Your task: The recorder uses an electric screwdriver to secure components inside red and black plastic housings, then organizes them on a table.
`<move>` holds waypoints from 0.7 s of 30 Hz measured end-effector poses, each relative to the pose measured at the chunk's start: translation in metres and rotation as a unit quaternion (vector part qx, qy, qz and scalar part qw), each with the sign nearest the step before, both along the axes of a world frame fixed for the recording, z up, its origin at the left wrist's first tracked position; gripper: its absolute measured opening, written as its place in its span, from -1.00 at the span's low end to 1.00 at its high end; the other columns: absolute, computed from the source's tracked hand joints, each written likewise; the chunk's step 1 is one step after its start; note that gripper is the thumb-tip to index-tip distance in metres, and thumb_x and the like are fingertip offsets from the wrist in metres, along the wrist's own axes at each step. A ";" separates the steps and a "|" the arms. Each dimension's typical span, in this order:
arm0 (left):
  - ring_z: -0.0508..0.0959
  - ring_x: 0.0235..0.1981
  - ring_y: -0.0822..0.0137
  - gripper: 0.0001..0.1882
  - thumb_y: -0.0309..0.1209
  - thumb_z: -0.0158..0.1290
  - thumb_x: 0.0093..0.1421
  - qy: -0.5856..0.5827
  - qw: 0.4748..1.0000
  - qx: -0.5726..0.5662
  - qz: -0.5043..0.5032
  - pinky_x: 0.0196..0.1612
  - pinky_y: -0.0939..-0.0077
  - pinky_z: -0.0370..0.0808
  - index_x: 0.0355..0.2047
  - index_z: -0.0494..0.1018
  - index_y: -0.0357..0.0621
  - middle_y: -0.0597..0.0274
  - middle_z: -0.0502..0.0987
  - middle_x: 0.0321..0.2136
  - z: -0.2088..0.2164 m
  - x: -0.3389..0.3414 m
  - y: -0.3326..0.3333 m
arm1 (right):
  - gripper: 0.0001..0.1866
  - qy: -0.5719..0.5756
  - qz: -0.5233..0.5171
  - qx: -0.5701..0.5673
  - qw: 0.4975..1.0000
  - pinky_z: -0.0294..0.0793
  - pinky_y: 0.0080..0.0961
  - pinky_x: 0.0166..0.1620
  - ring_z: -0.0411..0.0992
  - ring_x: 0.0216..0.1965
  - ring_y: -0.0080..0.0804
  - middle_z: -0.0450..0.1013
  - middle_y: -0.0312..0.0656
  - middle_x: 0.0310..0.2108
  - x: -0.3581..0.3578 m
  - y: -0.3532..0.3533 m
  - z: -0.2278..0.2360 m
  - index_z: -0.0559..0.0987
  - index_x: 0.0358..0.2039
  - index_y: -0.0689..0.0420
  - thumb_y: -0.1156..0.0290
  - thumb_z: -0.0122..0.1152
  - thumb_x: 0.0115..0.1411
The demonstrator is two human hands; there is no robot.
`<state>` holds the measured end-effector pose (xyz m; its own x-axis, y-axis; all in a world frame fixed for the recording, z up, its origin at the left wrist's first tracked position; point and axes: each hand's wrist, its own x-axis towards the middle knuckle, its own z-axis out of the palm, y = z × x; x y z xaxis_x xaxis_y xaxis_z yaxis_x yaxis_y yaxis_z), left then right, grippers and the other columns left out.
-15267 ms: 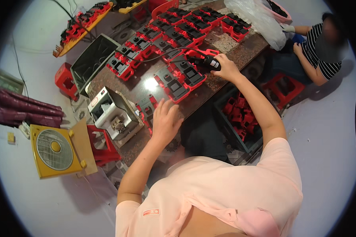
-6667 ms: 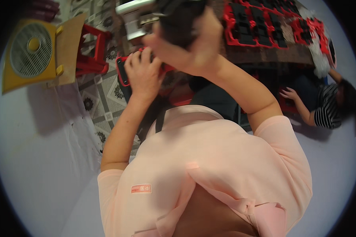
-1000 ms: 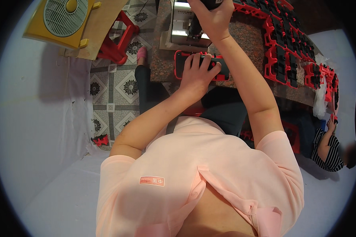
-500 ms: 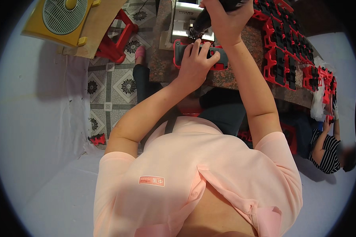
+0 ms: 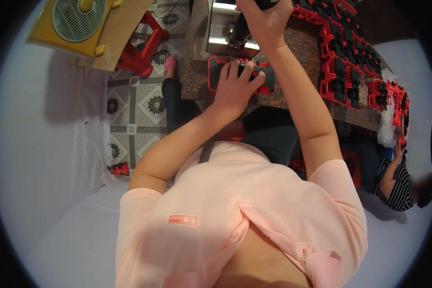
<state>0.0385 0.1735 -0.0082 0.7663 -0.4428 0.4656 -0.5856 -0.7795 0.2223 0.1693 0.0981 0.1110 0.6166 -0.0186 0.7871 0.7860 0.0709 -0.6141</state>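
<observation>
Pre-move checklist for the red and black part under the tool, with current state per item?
1. Part held down: left hand lies flat on the red and black part, fingers spread. Ok.
2. Tool gripped: right hand is closed round the dark handheld tool. Ok.
3. Tool tip on the part: tip is hidden between the hands. Cannot tell.
4. Left fingers away from the tip: they lie close beside it. Cannot tell.
5. Part fully on the stone-patterned table: it sits near the front edge, not overhanging. Ok.
6. Nearby stock: red trays lie to the right, apart from the part. Ok.
</observation>
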 end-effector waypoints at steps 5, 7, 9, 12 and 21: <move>0.33 0.15 -0.09 -0.42 -0.44 0.28 0.00 -0.019 1.000 -0.010 0.010 0.21 -0.03 0.25 0.07 0.40 0.12 0.11 0.35 0.13 -0.003 -0.002 0.000 | -0.78 -0.017 0.010 -0.016 1.000 0.25 -0.65 -0.52 0.31 -0.60 -0.71 0.39 -0.44 -0.56 -0.009 -0.003 0.000 0.41 -0.33 0.11 0.53 0.34 0.21; 0.34 0.12 -0.14 -0.42 -0.51 0.24 -0.02 -0.020 0.999 -0.025 0.002 0.20 -0.05 0.26 0.06 0.40 0.10 0.05 0.34 0.11 -0.001 -0.003 -0.001 | -0.78 -0.039 -0.007 -0.001 0.999 0.24 -0.66 -0.52 0.30 -0.61 -0.72 0.37 -0.45 -0.58 -0.009 -0.002 -0.001 0.40 -0.33 0.11 0.55 0.33 0.21; 0.34 0.08 -0.18 -0.41 -0.58 0.19 -0.04 -0.018 0.999 -0.041 -0.007 0.19 -0.07 0.27 0.05 0.39 0.07 -0.01 0.33 0.09 0.000 -0.003 -0.001 | -0.78 -0.057 -0.024 0.014 0.998 0.23 -0.66 -0.53 0.29 -0.62 -0.72 0.36 -0.46 -0.60 -0.008 -0.002 -0.003 0.40 -0.33 0.11 0.57 0.32 0.22; 0.35 0.08 -0.18 -0.41 -0.58 0.19 -0.04 -0.017 0.999 -0.043 -0.008 0.18 -0.07 0.27 0.05 0.39 0.07 -0.01 0.33 0.08 0.000 -0.003 -0.002 | -0.77 -0.033 -0.048 0.003 0.998 0.21 -0.67 -0.53 0.27 -0.63 -0.72 0.34 -0.48 -0.61 -0.006 -0.004 -0.009 0.39 -0.35 0.10 0.59 0.31 0.21; 0.36 0.08 -0.15 -0.41 -0.58 0.18 -0.05 -0.023 0.999 -0.044 -0.005 0.18 -0.05 0.28 0.05 0.39 0.05 -0.02 0.34 0.08 -0.001 -0.003 -0.001 | -0.78 0.068 -0.042 0.026 0.996 0.30 -0.58 -0.54 0.31 -0.65 -0.64 0.38 -0.39 -0.65 0.006 -0.006 0.006 0.40 -0.42 0.13 0.45 0.29 0.28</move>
<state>0.0359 0.1727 -0.0089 0.7396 -0.4064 0.5366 -0.6039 -0.7527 0.2623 0.1749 0.0923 0.1166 0.7123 -0.1133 0.6926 0.7000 0.0428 -0.7129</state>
